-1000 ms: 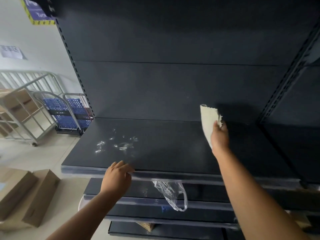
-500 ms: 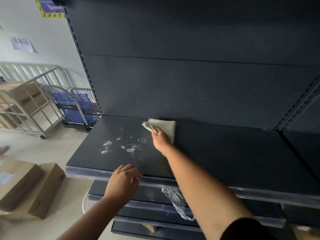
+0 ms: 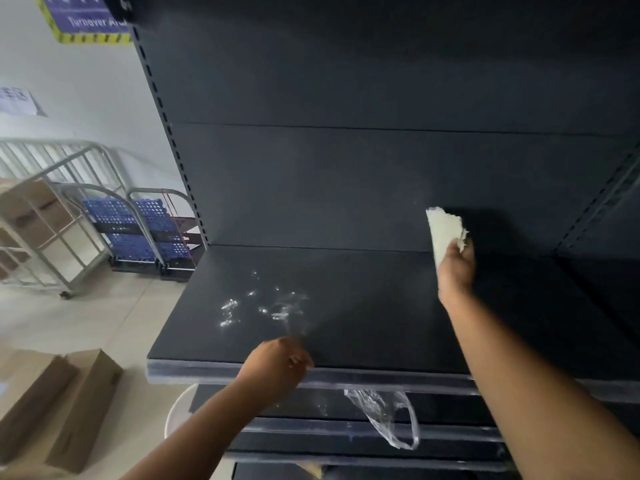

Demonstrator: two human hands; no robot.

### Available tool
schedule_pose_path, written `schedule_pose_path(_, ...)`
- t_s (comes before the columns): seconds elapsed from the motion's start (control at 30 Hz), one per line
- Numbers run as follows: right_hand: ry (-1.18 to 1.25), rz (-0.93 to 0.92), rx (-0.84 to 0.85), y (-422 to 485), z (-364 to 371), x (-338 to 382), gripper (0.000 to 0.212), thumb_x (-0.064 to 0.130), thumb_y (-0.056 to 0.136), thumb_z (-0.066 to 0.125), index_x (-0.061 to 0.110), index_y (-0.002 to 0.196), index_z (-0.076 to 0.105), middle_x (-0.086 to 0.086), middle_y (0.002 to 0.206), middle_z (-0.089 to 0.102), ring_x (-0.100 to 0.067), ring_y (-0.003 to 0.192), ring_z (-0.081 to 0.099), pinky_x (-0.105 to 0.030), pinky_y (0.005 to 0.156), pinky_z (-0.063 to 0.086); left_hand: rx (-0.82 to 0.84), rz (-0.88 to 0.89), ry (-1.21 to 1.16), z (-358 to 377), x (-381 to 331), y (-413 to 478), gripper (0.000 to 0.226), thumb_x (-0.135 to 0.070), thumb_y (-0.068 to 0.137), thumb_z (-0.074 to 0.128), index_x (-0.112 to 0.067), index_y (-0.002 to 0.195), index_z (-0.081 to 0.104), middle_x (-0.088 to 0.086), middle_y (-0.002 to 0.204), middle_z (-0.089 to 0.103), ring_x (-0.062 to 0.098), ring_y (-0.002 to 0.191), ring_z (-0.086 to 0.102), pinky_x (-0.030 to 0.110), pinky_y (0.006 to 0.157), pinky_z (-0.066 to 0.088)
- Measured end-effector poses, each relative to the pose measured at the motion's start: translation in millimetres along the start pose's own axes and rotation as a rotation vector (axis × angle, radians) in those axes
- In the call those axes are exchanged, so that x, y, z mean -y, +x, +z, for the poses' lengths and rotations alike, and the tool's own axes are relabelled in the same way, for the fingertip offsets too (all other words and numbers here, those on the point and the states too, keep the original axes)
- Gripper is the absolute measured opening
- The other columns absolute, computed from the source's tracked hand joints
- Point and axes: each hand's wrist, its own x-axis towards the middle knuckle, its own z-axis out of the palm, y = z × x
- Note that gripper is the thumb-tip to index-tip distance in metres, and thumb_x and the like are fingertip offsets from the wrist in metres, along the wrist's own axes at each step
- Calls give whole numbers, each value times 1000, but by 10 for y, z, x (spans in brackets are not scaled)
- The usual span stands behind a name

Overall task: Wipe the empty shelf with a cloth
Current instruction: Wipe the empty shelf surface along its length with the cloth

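Observation:
The empty dark shelf [image 3: 363, 323] runs across the middle of the view, with white smudges [image 3: 263, 306] on its left part. My right hand [image 3: 455, 271] is at the back right of the shelf, near the rear panel, gripping a pale cloth [image 3: 445, 232] that stands up from my fingers. My left hand [image 3: 277, 365] rests on the shelf's front edge, fingers curled over it, just in front of the smudges.
A clear plastic bag [image 3: 388, 420] hangs from a lower shelf under the front edge. Cardboard boxes [image 3: 59, 407] lie on the floor at the left. Metal cage trolleys [image 3: 59, 230] and blue crates [image 3: 138, 226] stand beyond the shelf's left end.
My right hand has swept the cloth from the back middle of the shelf over to the back right. My left hand stays on the front edge.

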Motion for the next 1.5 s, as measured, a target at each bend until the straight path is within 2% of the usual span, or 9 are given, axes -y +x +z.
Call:
schedule_pose_path(0.2,-955,-271,205,-19,305,-488,35,35,97,32,28,126,52,-11,122,63,-36,106,60,-44,90,49,-137,136,-2,-99,350,-180,24,-12,83,59,-26,96,73,-7,99,64,10,92,57,23,83,46)
schedule_pose_path(0.3,-1145,-484,322,-486,1022,-545,32,29,91,42,29,120,57,-6,125,60,-31,114,53,-44,95,45,-183,195,25,-211,551,-261,24,-6,78,62,-24,87,74,-5,90,65,16,86,58,25,73,47)
schedule_pose_path(0.43,-947,-496,620,-1390,2134,-316,34,28,93,42,29,124,54,-3,130,56,-28,119,50,-38,99,39,-186,185,74,-430,816,-291,22,-5,77,64,-23,82,74,-2,83,66,19,81,59,27,71,48)
schedule_pose_path(0.6,-47,236,1063,-2192,2890,300,39,30,100,37,11,132,48,-12,131,55,-28,121,52,-34,100,40,-139,146,69,-572,1042,-313,20,-9,81,61,-24,85,73,-4,85,63,15,84,58,27,72,48)
schedule_pose_path(0.83,315,507,768,-1762,2237,456,34,37,96,48,12,118,56,-11,120,63,-25,106,61,-37,89,51,-84,95,69,-602,1088,-291,23,-16,84,57,-28,93,73,-8,96,64,8,90,58,20,76,46)
schedule_pose_path(0.93,285,340,484,-1344,1585,402,35,31,96,50,12,125,54,-11,127,61,-29,115,58,-43,101,46,-82,76,79,-615,1090,-275,21,-17,85,58,-30,93,72,-9,97,65,8,87,61,20,76,48)
schedule_pose_path(1.07,-117,-41,163,-1059,629,161,35,28,96,47,16,128,52,-8,124,60,-21,109,56,-29,89,40,-51,92,86,-641,1125,-271,24,-17,83,57,-31,94,73,-9,101,67,9,90,62,21,78,48)
schedule_pose_path(1.3,-817,-219,354,-1490,481,-465,35,25,98,42,23,132,52,-11,125,62,-35,108,58,-33,86,42,-105,171,113,-651,1283,-354,29,-13,88,50,-27,103,70,-5,106,62,9,91,56,20,80,46)
schedule_pose_path(1.5,-634,-220,680,-2581,1976,-140,34,25,97,40,26,128,55,-9,114,66,-32,99,61,-35,83,47,-185,198,212,-703,1567,-556,30,-17,88,46,-29,108,64,-6,104,58,16,98,49,28,79,47)
